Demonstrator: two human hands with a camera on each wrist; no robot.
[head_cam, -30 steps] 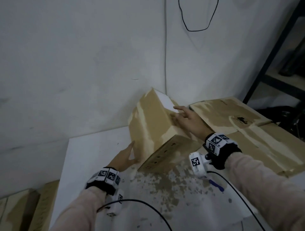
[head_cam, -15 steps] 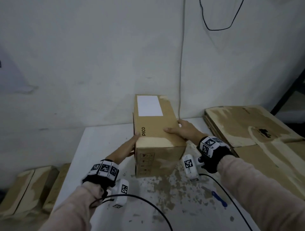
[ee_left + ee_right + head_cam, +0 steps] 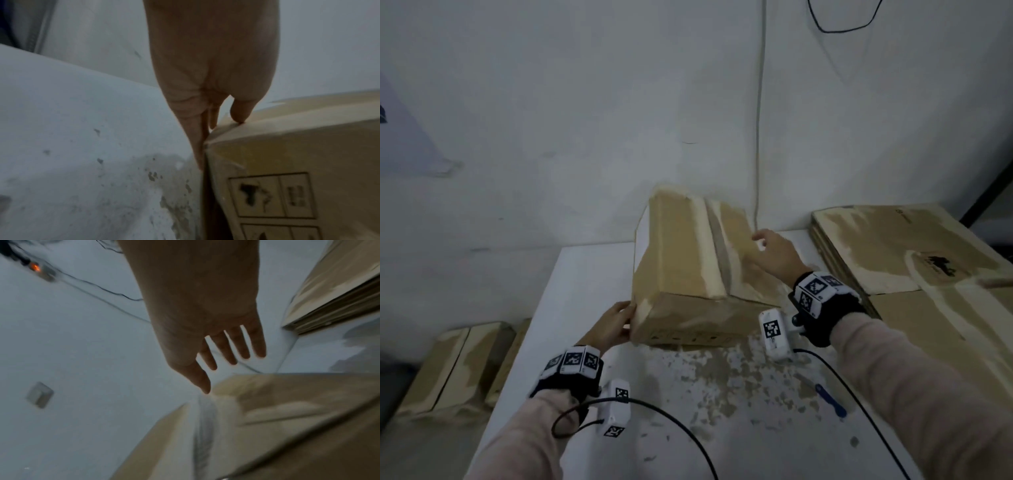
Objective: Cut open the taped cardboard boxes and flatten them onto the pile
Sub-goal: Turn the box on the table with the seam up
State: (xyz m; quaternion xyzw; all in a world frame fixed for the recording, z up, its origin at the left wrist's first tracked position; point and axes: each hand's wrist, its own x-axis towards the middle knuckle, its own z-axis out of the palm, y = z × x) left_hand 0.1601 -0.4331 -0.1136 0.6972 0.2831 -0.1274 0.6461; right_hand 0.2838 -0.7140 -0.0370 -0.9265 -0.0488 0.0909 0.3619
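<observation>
On the chipped white counter [image 3: 592,274], left hand [image 3: 610,325] grips the near-left corner of the tilted brown taped cardboard box [image 3: 681,267]. Right hand [image 3: 777,255], fingers spread, empty, hovers beyond. Flattened brown cardboard pile [image 3: 887,246] lies rightward.

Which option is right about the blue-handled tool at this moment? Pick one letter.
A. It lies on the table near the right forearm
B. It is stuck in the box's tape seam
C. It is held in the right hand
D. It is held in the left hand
A. The blue-handled tool lies on the table beside the right forearm, while the right hand is spread open at the box and the left hand grips the box's near corner.
</observation>
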